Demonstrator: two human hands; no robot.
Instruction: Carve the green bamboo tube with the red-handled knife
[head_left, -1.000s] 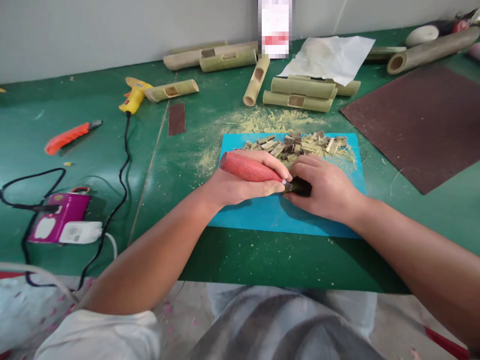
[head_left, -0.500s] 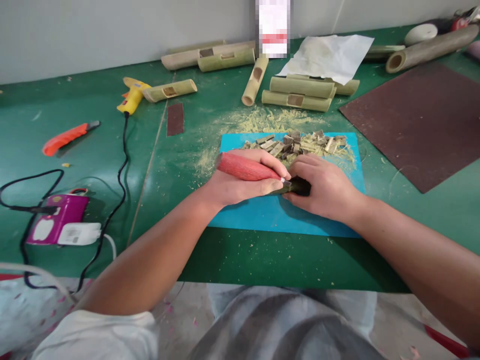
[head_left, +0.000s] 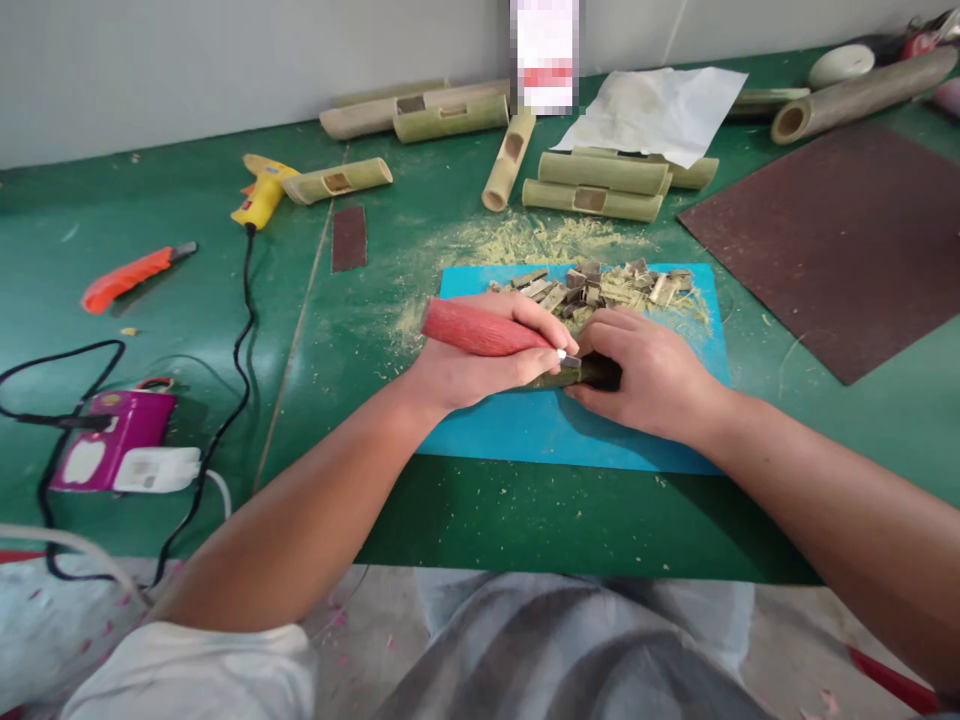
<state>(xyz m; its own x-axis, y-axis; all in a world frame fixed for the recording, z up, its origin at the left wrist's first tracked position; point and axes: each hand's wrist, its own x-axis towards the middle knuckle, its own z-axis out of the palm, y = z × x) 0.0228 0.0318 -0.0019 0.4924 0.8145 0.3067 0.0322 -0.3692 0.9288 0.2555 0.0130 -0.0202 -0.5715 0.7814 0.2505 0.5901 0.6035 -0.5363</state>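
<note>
My left hand [head_left: 480, 365] is closed around the red handle of a carving knife [head_left: 480, 328]. Its short metal blade points right and meets a dark green bamboo piece [head_left: 559, 379] lying on the blue mat [head_left: 510, 430]. My right hand [head_left: 645, 370] grips the right part of that bamboo, fingers over its far side and thumb on the near side. A dark hollow shows in the bamboo beside the right thumb. Both hands partly cover the piece, so its full length is hidden. Behind the hands, wood chips [head_left: 585, 290] and shavings are heaped on the mat.
Cut bamboo tubes [head_left: 604, 172] with openings lie at the back, some under white paper [head_left: 649, 110]. A brown sheet [head_left: 832, 250] is on the right. Leftward are a yellow glue gun [head_left: 262, 195], an orange utility knife [head_left: 131, 280] and a purple power strip [head_left: 112, 435] with cords.
My left hand and the carving knife have shifted slightly left and back, showing more of the blade and bamboo. My right hand keeps its hold.
</note>
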